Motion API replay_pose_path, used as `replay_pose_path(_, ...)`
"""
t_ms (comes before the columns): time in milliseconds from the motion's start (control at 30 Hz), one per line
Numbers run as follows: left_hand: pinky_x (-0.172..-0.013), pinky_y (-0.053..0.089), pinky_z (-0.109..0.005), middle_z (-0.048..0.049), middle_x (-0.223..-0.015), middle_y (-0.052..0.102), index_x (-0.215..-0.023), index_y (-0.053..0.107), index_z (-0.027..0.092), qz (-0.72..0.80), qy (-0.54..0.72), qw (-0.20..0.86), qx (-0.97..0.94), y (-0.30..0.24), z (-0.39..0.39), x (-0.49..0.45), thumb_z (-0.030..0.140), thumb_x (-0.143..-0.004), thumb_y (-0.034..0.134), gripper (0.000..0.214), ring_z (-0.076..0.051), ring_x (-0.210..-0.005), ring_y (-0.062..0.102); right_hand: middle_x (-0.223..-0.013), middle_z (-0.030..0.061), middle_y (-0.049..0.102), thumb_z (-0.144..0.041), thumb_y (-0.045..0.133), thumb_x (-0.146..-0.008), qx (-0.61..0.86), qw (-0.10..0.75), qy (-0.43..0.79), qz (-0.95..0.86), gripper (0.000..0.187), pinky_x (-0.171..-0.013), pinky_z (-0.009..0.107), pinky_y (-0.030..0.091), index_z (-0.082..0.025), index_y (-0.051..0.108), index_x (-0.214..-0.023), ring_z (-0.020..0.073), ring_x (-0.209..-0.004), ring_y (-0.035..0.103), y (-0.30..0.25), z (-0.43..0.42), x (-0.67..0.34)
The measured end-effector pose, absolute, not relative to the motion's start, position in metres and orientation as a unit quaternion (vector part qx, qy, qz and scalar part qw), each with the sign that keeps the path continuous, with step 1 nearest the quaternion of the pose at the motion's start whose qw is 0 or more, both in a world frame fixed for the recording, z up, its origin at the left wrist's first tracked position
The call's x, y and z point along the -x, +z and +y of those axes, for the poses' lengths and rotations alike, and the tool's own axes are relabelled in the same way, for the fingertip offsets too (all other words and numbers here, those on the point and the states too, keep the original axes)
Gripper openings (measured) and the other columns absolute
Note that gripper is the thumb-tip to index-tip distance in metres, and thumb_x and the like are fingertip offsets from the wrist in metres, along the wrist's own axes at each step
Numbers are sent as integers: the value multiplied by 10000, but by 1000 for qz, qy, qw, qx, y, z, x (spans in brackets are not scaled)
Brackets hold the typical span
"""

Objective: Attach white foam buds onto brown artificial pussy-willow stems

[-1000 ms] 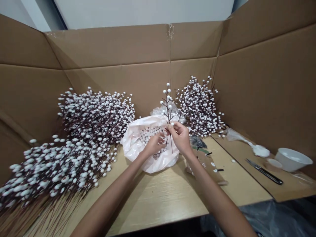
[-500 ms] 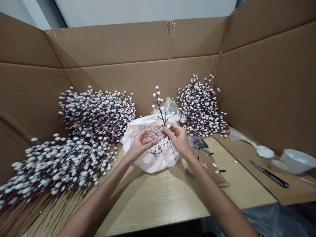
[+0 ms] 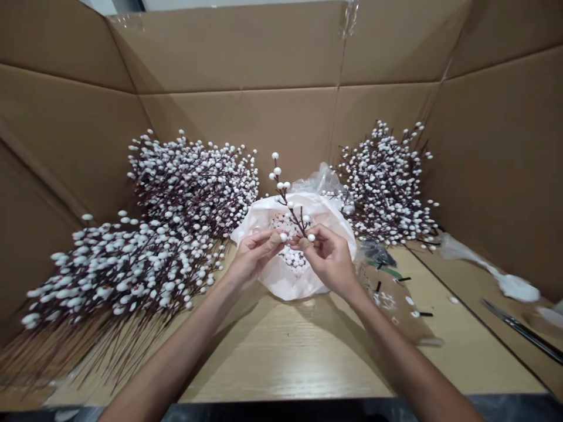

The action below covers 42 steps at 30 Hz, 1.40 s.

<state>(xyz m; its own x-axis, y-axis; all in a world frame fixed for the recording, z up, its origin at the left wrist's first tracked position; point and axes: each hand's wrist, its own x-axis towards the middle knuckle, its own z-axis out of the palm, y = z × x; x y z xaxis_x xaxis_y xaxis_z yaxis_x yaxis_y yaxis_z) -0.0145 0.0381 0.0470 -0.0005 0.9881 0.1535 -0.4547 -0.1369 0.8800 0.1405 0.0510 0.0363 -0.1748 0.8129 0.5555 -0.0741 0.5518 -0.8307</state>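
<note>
A thin dark stem with white foam berries, a berry branch [image 3: 285, 196], stands up between my hands. My right hand [image 3: 329, 258] pinches its lower part, with a white berry [image 3: 311, 237] just beside the fingertips. My left hand [image 3: 255, 256] reaches in from the left, its thumb and fingertips at another white berry [image 3: 284, 237] on the branch. Below both hands lies a white plastic bag [image 3: 259, 225] holding many loose white berries [image 3: 285, 258]. The stem's lower end is hidden behind my right hand.
Large heaps of berry branches [image 3: 189, 187] lie to the left, and another heap [image 3: 385, 187] stands at the right. Cardboard walls [image 3: 237, 53] surround the light wooden table [image 3: 281, 357]. A clear bag with small pieces [image 3: 382, 299] and scissors [image 3: 523, 331] lie to the right.
The view has swung, pushing the scene rightward and cutting off the white bowl. My hands have come closer together, and the branch now leans left with its lower stem no longer showing below my right hand.
</note>
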Motion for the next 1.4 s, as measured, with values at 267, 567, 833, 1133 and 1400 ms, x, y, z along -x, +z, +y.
replay_pose_path(267,-767,497,-171,-23,-753,725,-706,735,119,320,633,604,-365,46,35,11,197,-457,866,293,-102,-733,647,-706,9,618,-145,536,-720,307,566,283,-711,31,-530,219,444,-172,530,-734,106,-583,562,41,42,-140)
replay_pose_path(567,-791,509,-217,-26,-745,729,-681,733,131,310,636,599,-376,45,35,9,204,-424,878,303,-126,-716,663,-732,22,626,-145,530,-707,307,564,263,-720,66,-571,236,500,-165,560,-762,116,-619,585,37,44,-140)
replay_pose_path(833,-782,513,-228,-34,-753,732,-693,737,136,325,640,585,-378,42,36,8,226,-422,880,320,-131,-717,664,-711,14,612,-123,549,-674,312,567,255,-718,74,-576,237,501,-165,553,-734,120,-629,583,37,44,-140)
replay_pose_path(1133,-771,516,-216,-31,-769,733,-701,738,139,334,637,574,-391,40,37,10,242,-450,872,302,-131,-734,664,-688,22,634,-120,535,-677,309,563,238,-728,100,-560,230,495,-144,598,-750,117,-607,583,39,43,-139)
replay_pose_path(1400,-704,515,-216,-36,-734,729,-667,737,144,343,639,562,-397,44,35,11,203,-456,851,247,-138,-692,661,-693,28,650,-143,532,-700,316,544,235,-741,122,-583,247,513,-141,628,-776,120,-599,598,39,45,-141)
